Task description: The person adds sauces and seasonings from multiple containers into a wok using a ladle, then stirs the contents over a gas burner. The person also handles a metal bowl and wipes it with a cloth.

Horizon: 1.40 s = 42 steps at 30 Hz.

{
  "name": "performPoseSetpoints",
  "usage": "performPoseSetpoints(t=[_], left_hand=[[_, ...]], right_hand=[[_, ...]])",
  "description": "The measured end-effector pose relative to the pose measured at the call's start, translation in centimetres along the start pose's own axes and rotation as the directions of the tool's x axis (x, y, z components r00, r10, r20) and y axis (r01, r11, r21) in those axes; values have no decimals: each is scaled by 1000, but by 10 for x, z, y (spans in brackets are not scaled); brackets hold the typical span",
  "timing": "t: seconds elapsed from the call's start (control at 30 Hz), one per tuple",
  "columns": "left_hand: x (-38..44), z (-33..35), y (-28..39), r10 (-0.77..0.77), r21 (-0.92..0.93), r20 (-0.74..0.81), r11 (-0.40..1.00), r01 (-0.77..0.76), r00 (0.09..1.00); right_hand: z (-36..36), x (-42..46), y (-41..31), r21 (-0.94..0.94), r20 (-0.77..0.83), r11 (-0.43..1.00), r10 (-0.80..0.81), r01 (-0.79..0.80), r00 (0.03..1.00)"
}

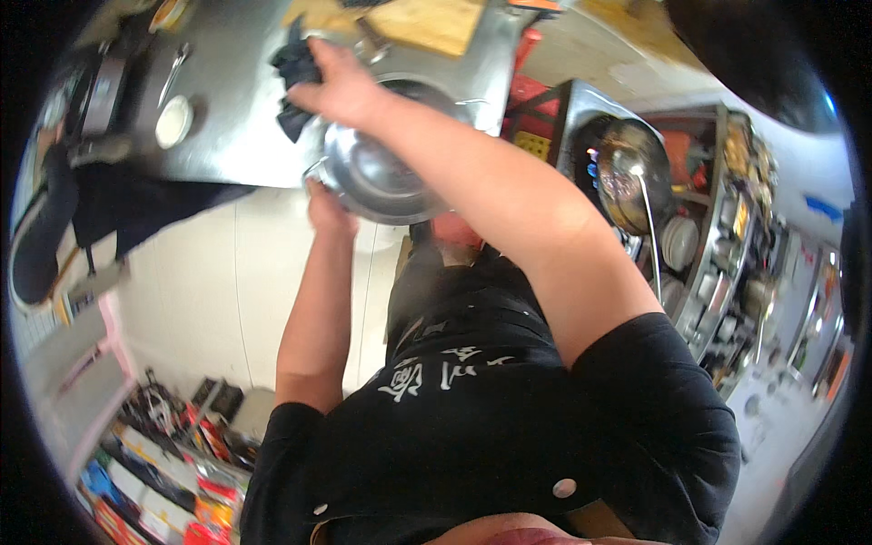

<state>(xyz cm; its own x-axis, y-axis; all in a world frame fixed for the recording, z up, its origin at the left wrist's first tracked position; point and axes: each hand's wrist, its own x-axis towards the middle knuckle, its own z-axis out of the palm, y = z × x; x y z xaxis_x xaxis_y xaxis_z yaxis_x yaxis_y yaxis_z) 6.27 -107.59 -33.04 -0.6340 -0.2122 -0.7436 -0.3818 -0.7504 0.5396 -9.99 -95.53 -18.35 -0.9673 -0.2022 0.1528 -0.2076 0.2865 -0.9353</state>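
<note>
A shallow stainless steel pan (368, 167) with a loop handle at each side stands at the near edge of the metal worktop (231, 82), partly out over it. My left hand (330, 210) grips the pan's left handle from the near side. Above the worktop, beyond the pan's left rim, my right hand (344, 88) holds a bunched black cloth (296, 88) between thumb and fingers. My right forearm crosses over the pan and hides part of its inside and right rim.
A wooden cutting board (436, 24) lies at the worktop's far side. To the left are a small white bowl (174, 122) and a metal spoon (176, 71). At right, a wok (630, 177) with a long-handled ladle (647, 211) sits by a lit burner, beside shelves with stacked plates (679, 243).
</note>
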Motion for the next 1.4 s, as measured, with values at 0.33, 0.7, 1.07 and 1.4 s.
performPoseSetpoints(t=[0.33,0.7,1.07,1.4], left_hand=[[-94,-114,-53,-26,547,135,835,-53,991],[-179,-116,-207,-459,866,266,-272,-419,848],[-291,-143,-381,-309,906,226,-282,-316,924],[-370,76,-463,-297,882,303,448,-148,906]], right_hand=[[-326,-275,-79,-639,-122,759,61,-126,991],[-528,-644,159,-699,-562,-30,639,-714,524],[-571,-659,119,-581,-410,471,536,-664,738],[-581,-673,120,-245,-324,756,526,-607,786]])
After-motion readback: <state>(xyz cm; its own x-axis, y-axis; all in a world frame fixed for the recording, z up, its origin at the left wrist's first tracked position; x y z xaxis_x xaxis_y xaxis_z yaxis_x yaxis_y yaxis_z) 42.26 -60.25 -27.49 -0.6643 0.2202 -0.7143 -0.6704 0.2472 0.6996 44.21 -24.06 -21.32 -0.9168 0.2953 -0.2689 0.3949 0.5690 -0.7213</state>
